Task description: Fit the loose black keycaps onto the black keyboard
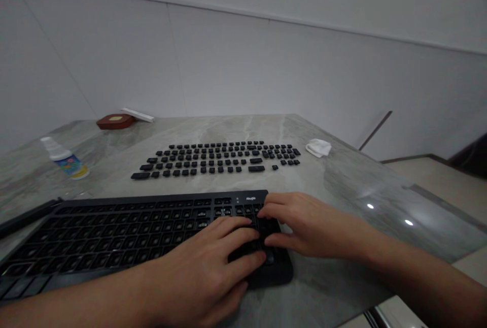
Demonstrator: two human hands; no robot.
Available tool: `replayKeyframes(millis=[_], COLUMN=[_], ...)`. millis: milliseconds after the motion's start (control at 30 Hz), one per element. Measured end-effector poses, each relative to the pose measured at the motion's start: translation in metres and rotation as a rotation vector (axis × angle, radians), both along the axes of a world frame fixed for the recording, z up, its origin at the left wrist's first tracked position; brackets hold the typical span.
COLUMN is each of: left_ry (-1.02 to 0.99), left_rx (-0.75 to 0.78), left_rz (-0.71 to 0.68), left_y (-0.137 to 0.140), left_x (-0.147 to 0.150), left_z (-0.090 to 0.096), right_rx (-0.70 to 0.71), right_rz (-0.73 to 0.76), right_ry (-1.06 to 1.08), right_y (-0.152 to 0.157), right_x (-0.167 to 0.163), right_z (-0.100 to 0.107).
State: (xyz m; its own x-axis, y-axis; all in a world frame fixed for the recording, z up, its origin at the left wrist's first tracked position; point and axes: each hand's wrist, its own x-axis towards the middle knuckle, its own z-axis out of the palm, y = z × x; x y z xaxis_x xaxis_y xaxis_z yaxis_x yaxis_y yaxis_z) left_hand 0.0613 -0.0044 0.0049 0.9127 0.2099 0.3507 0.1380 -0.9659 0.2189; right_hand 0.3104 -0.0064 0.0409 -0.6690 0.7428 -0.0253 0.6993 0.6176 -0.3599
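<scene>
A black keyboard (152, 236) lies across the front of the table, with most of its key sockets bare. A few keycaps remain along its bottom row. My left hand (213, 267) rests over the right part of the keyboard, fingers stretched and apart, their tips touching the number pad area. From the right, my right hand (304, 221) reaches onto the same end. Its thumb and fingertips are apart, at the number pad's right edge, and I see nothing held between them. Loose black keycaps (256, 168) sit in rows beyond the keyboard, laid out in keyboard order.
A white-capped spray bottle (68, 160) leans at the left. Near it lies a long black strip (28, 217). A brown case (116, 122) and a white flat bar (137, 115) lie by the wall. A crumpled white cloth (318, 148) is at the table's right side.
</scene>
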Motion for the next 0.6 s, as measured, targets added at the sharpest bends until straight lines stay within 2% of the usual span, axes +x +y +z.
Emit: replayKeyframes(millis=[167,333,467,600], left_ry=[0.022,0.034,0.028,0.033], left_rx=[-0.006,-0.008,-0.008,-0.017], left_rz=[-0.011,-0.011,-0.009,-0.002], left_y=[0.000,0.000,0.000,0.000], left_x=[-0.001,-0.001,0.000,-0.001], left_z=[-0.001,0.000,-0.001,-0.002], right_rx=[-0.029,-0.146,-0.207,-0.192], right_rz=[0.014,0.076,0.067,0.060], right_ry=[0.025,-0.021,-0.080,-0.091], right_y=[0.000,-0.005,-0.006,-0.005], right_x=[0.006,0.014,0.010,0.006], right_z=[0.008,0.019,0.018,0.016])
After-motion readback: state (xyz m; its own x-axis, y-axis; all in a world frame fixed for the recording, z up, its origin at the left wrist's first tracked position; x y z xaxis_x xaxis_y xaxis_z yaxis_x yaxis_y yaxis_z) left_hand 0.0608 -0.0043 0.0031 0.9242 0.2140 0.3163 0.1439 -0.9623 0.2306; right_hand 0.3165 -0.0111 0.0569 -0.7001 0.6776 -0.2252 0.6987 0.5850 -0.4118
